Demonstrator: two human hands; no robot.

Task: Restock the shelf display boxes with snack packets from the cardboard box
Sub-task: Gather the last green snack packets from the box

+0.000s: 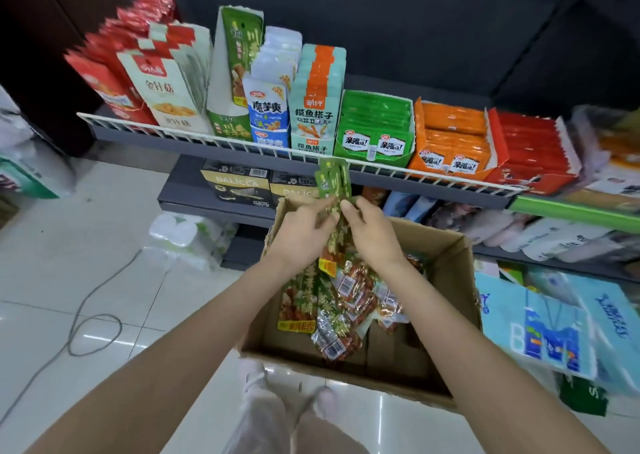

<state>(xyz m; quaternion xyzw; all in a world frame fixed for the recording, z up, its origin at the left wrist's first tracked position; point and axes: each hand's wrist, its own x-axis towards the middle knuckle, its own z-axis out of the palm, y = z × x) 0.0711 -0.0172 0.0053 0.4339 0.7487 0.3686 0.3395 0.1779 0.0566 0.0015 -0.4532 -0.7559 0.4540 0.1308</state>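
We have both hands closed around one upright sheaf of green snack packets point(334, 190), the left hand point(304, 228) pinching its left edge and the right hand point(372, 232) gripping it from the other side, thumbs nearly meeting. The tops of the packets fan slightly above our fingers, so we judge the outer ones could slide free if either grip loosens during the lift. Directly beneath our hands sits the open cardboard box point(450, 245), with more loose packets point(332, 301) heaped inside; a dropped packet would most likely fall back there, though one could miss and land on the tiled floor point(104, 245) to our left. Beyond our hands and higher up, the tall green display box point(233, 72) matching these packets stands on the shelf behind a white wire rail point(242, 142). We think the sheaf could catch that rail or knock the neighbouring blue packets point(268, 107) just right of the box. The box's mouth looks narrow, so a splayed bundle may jam or crumple going in.
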